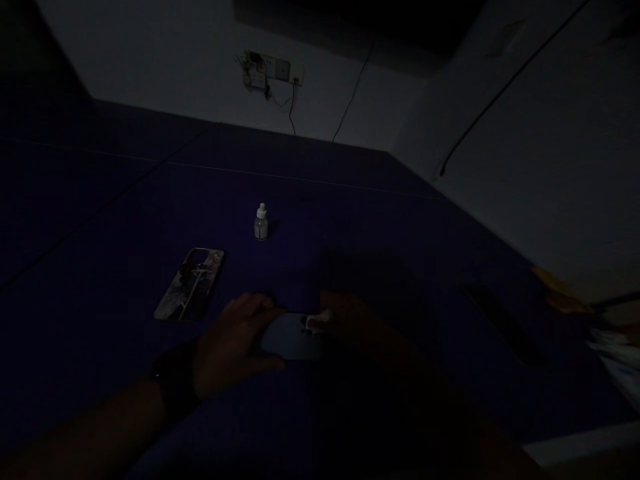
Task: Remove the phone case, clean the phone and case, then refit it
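Note:
A light blue phone [290,339] lies back side up on the dark blue surface, its camera end towards the right. My left hand [235,343] grips its left end between thumb and fingers; a dark watch [175,379] is on that wrist. In my right hand [353,321] a small white wipe [319,321] is pinched and pressed against the phone near the camera lenses. The fingers of this hand are partly lost in shadow. Left of the phone, a patterned phone case [193,285] lies flat. A small dropper bottle [261,225] stands upright behind them.
The room is very dark. On the right lie a long dark object [503,323], a yellow item [561,290] and some whitish things [617,357] at the edge. A socket strip [273,69] with plugs and cables is on the back wall; another cable [510,93] runs down the right wall.

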### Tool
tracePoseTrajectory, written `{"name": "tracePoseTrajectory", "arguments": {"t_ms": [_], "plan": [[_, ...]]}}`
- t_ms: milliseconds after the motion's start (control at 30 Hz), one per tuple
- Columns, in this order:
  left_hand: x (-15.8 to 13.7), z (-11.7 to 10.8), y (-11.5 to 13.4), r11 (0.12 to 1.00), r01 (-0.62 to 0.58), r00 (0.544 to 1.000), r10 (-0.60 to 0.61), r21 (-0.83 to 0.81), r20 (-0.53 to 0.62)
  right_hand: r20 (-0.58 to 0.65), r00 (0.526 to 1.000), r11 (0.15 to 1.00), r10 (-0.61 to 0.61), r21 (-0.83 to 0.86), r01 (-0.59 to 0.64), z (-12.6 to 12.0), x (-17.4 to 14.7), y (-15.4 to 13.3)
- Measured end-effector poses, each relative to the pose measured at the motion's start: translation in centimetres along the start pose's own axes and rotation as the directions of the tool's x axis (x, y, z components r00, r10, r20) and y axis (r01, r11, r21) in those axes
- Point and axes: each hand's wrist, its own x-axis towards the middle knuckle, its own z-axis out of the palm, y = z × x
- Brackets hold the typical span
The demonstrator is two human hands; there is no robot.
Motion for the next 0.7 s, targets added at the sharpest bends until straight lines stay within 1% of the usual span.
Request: {"name": "tracePoseTrajectory", "arguments": {"t_ms": [167, 233, 333, 400, 467, 600, 700], "plan": [[0.05, -0.07, 0.01, 1.000, -0.022, 1.000, 0.022, -0.014, 0.006, -0.028, 0.995, 0.993, -0.099, -0.074, 0.097, 0.99, 0.62, -0.46], [0.01, -0.08, -0.02, 1.000, -0.023, 1.000, 0.023, -0.018, 0.003, -0.023, 0.996, 0.994, -0.086, -0.070, 0.084, 0.93, 0.55, -0.39], [-0.03, -0.05, -0.07, 1.000, -0.016, 1.000, 0.015, -0.015, -0.007, 0.001, 0.999, 0.999, -0.034, -0.010, 0.034, 0.40, 0.13, -0.06], [-0.02, -0.02, -0.11, 1.000, -0.024, 1.000, 0.023, -0.011, -0.004, -0.003, 1.000, 1.000, -0.016, 0.027, 0.016, 0.28, 0.03, -0.03], [0.01, 0.02, -0.17, 1.000, -0.031, 1.000, 0.031, -0.006, -0.005, -0.013, 1.000, 1.000, -0.006, 0.023, 0.007, 0.52, 0.25, -0.27], [0.03, 0.09, -0.33, 1.000, -0.023, 1.000, 0.023, -0.004, 0.000, -0.014, 1.000, 1.000, -0.017, -0.022, 0.017, 1.10, 0.81, -0.74], [-0.01, 0.14, -0.38, 0.999, -0.036, 0.999, 0.036, -0.007, -0.014, -0.006, 0.999, 0.999, -0.035, 0.017, 0.035, 0.74, 0.56, -0.26]]}}
